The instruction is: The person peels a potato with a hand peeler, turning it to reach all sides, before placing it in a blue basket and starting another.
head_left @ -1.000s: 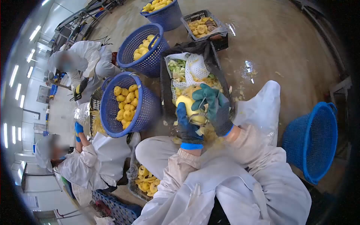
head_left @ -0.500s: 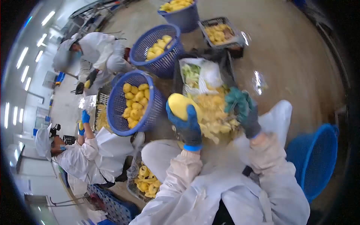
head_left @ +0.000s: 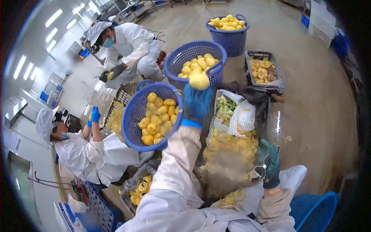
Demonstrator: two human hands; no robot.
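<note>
My left hand (head_left: 196, 106), in a blue glove, reaches forward at the rim of the middle purple basket (head_left: 181, 52). A peeled yellow potato (head_left: 199, 81) is at its fingertips, slightly blurred; the fingers are partly hidden behind the glove's back. My right hand (head_left: 271, 164), in a green glove, is closed around a metal peeler (head_left: 261, 170) beside my knee. Between the hands lies a crate heaped with yellow peelings (head_left: 232, 150). A white foam net (head_left: 242, 116) and green scraps (head_left: 225, 108) rest at its far end.
A nearer purple basket (head_left: 133, 127) holds several yellow potatoes, as does a far basket (head_left: 232, 42). A black crate (head_left: 266, 69) of yellow pieces stands right. A blue basket (head_left: 315, 210) is by my right leg. Two co-workers (head_left: 135, 44) sit left, also gloved.
My left hand has moved forward from above the peelings to the middle basket with the potato. My right hand has shifted right and lower, with the peeler now plainly visible. The view has turned.
</note>
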